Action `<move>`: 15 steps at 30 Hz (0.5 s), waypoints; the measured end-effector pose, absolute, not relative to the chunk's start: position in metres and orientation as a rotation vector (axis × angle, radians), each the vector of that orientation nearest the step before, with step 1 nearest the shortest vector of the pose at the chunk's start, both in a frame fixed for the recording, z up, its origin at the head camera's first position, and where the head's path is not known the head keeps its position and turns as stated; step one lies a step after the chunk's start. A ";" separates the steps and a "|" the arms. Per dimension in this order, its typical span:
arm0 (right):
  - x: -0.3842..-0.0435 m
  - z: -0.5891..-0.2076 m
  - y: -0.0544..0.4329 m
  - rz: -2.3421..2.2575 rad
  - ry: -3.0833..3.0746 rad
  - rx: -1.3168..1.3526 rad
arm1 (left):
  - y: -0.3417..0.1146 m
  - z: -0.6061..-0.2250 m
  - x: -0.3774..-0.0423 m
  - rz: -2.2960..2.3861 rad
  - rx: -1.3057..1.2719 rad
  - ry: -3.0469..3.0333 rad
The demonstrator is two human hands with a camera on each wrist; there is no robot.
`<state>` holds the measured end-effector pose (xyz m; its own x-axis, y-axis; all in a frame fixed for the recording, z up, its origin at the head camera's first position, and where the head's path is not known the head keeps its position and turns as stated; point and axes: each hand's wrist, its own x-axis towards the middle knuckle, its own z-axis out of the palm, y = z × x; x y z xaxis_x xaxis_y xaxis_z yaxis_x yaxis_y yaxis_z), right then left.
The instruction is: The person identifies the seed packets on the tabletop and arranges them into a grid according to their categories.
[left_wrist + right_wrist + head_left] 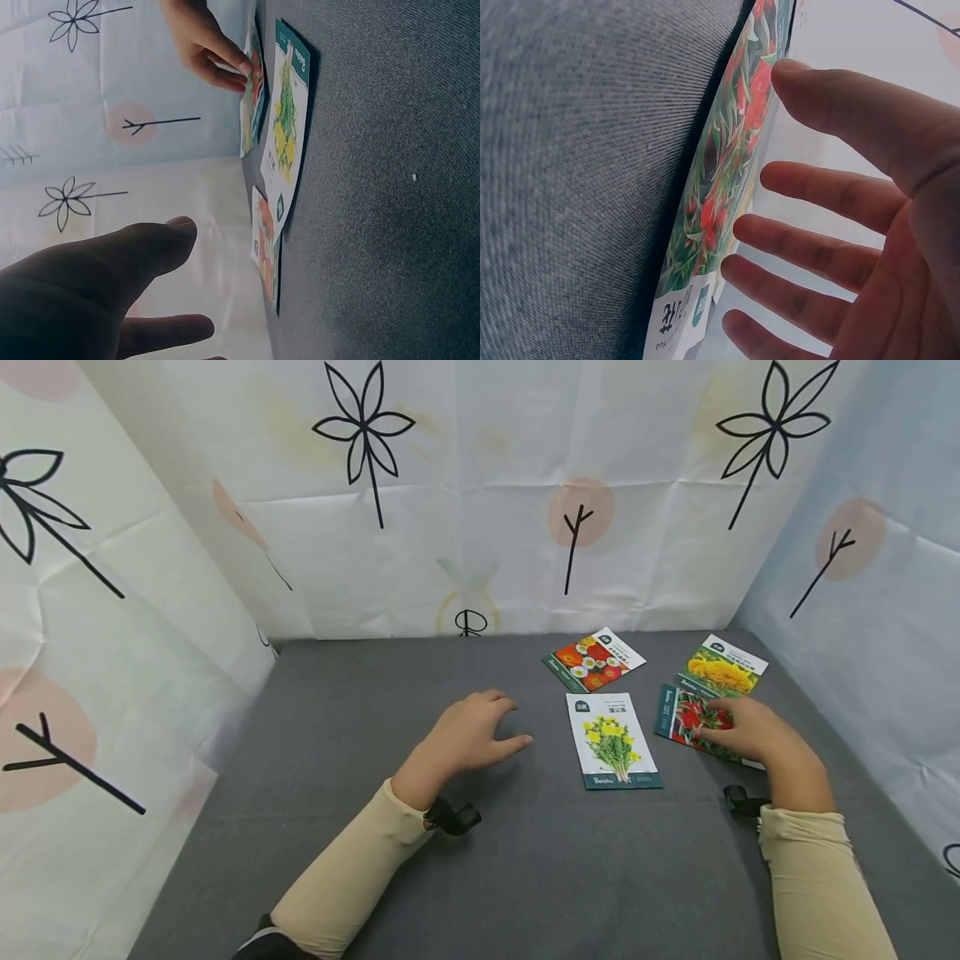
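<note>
My right hand [757, 733] is over a seed packet with red flowers [688, 717], its fingers spread and slightly bent, with fingertips close to the packet's face. In the right wrist view the thumb [810, 94] overlaps the edge of that packet [720, 187], and nothing is held between the fingers. To the left, my left hand [465, 735] hovers above the grey cloth, thumb and fingers apart and holding nothing. Nearest to it lies a white seed packet with yellow flowers [613, 743]. Part of the red-flower packet is hidden under the right hand.
Behind the white packet lies a packet with orange and white flowers [596, 662]. A yellow-flower packet [723, 668] touches or overlaps the red one's far edge. The grey table [375, 693] is enclosed by patterned cloth walls [480, 527] at the back and sides.
</note>
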<state>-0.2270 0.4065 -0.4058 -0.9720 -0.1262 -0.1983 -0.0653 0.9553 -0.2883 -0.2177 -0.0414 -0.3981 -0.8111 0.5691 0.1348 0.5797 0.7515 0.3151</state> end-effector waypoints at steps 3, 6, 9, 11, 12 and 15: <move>-0.227 -0.406 0.406 -0.414 2.888 -0.156 | -0.040 -0.399 -0.217 -0.544 -0.952 -2.911; -0.227 -0.408 0.406 -0.412 2.888 -0.168 | -0.038 -0.400 -0.217 -0.552 -0.948 -2.907; -0.226 -0.410 0.406 -0.412 2.890 -0.173 | -0.036 -0.401 -0.217 -0.554 -0.945 -2.904; -0.227 -0.410 0.406 -0.411 2.893 -0.174 | -0.034 -0.401 -0.218 -0.555 -0.948 -2.894; -0.227 -0.411 0.407 -0.410 2.895 -0.173 | -0.033 -0.400 -0.218 -0.559 -0.950 -2.888; -0.228 -0.411 0.407 -0.403 2.901 -0.178 | -0.030 -0.399 -0.218 -0.564 -0.959 -2.882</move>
